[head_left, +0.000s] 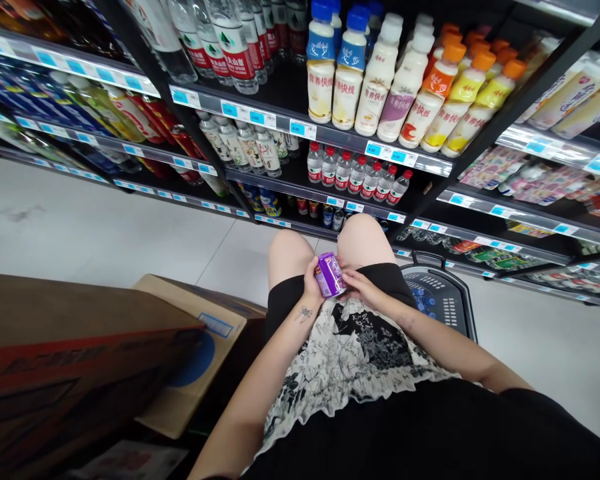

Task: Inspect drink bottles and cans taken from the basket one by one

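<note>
A purple drink can [331, 275] is held tilted over my lap, between my two hands. My left hand [312, 281] wraps round its left side, with the thumb along the can's edge. On the other side, the fingers of my right hand [360, 287] press against the can's lower right. Printed lettering on the can is too small to read. Both of my knees are bent in front of the lowest shelves.
Ahead stands a shelf rack with milk drink bottles [373, 80], large water bottles [235, 50] and small red-capped water bottles [356, 175]. A dark shopping basket [443, 293] with blue-tinted items sits on the floor at right. Cardboard boxes [200, 340] stand close on my left.
</note>
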`<state>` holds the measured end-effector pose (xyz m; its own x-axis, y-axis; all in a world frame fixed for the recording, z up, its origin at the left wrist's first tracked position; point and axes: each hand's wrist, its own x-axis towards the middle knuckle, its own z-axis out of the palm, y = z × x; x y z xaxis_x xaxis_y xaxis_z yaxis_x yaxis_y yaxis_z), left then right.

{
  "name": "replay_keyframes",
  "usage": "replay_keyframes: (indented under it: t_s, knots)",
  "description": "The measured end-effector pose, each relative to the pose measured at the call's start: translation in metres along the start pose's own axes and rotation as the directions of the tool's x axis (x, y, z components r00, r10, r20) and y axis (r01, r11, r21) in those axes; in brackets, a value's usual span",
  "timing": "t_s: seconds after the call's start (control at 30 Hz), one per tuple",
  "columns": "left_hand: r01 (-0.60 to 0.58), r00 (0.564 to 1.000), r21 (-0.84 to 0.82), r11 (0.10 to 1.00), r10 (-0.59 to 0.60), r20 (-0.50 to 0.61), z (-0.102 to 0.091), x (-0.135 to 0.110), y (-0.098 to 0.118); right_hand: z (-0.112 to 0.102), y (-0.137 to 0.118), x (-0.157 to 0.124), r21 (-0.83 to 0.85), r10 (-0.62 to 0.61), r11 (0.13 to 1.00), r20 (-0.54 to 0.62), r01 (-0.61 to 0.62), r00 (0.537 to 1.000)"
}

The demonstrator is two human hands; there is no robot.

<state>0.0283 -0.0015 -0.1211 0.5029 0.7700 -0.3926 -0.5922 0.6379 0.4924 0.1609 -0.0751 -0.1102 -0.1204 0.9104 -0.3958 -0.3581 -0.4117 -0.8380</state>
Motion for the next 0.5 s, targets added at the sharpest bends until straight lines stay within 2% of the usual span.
replay_keyframes:
  t_s: [0.07, 0.13, 0.23, 0.3, 0.5]
  knots:
    - [-0.013, 1.0, -0.028, 1.0, 0.014, 0.022, 0.0, -0.003, 0.003, 0.0, -0.001, -0.002, -0.066, 0.021, 0.998, 0.065, -0.017, 0.998]
    - [-0.005, 0.999, -0.045, 0.999, 0.007, 0.046, 0.001, -0.005, 0.005, 0.0, 0.001, -0.002, -0.102, 0.0, 0.995, 0.072, 0.007, 0.997]
    - [0.015, 0.998, -0.058, 0.998, -0.011, 0.069, 0.003, -0.004, 0.006, 0.001, 0.005, -0.003, -0.111, -0.095, 0.99, -0.039, 0.09, 0.995]
    - [0.018, 0.998, -0.071, 0.997, -0.014, 0.059, 0.004, -0.001, 0.005, 0.001, 0.007, -0.003, -0.176, -0.172, 0.973, -0.124, 0.149, 0.977]
    - [0.022, 0.988, -0.072, 0.997, -0.033, -0.149, 0.004, 0.011, -0.001, -0.002, 0.006, -0.004, -0.475, -0.355, 0.863, -0.328, 0.172, 0.875]
